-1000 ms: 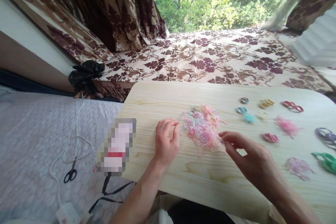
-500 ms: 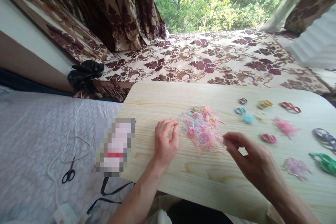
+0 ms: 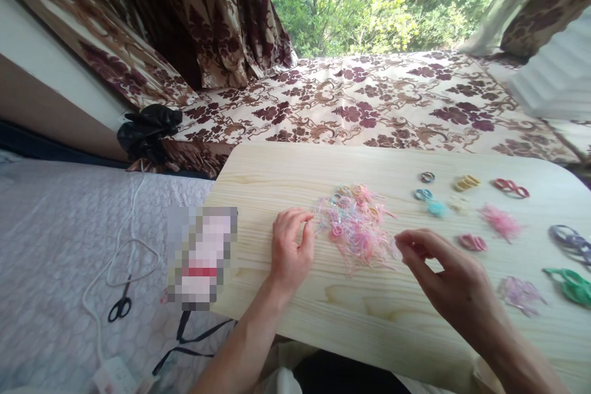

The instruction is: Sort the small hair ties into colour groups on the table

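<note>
My left hand [image 3: 290,252] rests on the pale wooden desk [image 3: 295,178] at the left edge of a tangled heap of thin pastel elastic bands [image 3: 355,225], thumb and forefinger close together; whether they pinch a band is too fine to make out. My right hand [image 3: 450,283] hovers at the heap's right edge, its fingers [image 3: 409,239] drawn together at the tips, apparently on a strand, though I cannot tell for sure. The heap lies mid-desk. Toward the right edge sit small sorted clusters: yellow rings [image 3: 467,183], red rings [image 3: 510,187], a pink tuft [image 3: 501,221], and green bands [image 3: 570,283] cut off by the frame. A blurred-out object [image 3: 201,258] covers the desk's left edge. Small black scissors [image 3: 120,306] lie on the white quilted bed [image 3: 55,246].
</note>
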Demonstrator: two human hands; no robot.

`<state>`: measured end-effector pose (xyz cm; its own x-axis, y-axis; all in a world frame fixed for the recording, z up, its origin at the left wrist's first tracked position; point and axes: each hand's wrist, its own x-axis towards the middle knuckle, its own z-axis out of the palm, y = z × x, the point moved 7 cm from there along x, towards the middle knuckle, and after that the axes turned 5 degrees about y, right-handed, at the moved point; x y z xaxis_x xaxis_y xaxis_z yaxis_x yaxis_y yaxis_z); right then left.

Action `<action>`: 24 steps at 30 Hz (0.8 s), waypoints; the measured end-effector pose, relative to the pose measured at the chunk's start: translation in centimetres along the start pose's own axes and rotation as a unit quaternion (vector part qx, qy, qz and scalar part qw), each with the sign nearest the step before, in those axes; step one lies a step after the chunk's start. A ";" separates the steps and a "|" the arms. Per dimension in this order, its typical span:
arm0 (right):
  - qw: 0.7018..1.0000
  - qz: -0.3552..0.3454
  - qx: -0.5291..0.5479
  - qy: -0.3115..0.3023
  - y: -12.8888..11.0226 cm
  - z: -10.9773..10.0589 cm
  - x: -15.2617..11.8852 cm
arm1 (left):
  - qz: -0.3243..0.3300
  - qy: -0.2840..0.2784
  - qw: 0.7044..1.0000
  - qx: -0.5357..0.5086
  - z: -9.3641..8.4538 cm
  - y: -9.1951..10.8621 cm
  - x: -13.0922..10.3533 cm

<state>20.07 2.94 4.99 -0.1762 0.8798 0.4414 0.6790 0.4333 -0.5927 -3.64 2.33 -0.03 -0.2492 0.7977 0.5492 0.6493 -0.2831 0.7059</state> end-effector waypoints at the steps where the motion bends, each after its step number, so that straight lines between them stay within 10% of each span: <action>1: 1.000 0.004 -0.015 0.008 0.3 -0.6 0.2 | -0.001 -0.001 1.000 -0.002 0.0 0.0 0.0; 7: 0.974 0.155 -0.160 0.048 5.4 -5.3 3.6 | -0.002 -0.001 1.000 -0.006 0.1 -0.3 -0.1; 14: 0.944 0.211 -0.252 -0.024 9.9 -4.1 6.1 | 0.004 0.002 1.000 -0.002 0.0 -0.4 -0.2; 24: 0.947 0.174 -0.270 0.004 7.8 -6.4 4.5 | 0.008 0.000 1.000 -0.005 0.0 -0.5 -0.2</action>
<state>29.14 8.99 6.71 0.1290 0.9483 0.2901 0.9610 -0.0473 -0.2725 -3.91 2.30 -0.54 -0.2383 0.7934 0.5602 0.6459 -0.3013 0.7015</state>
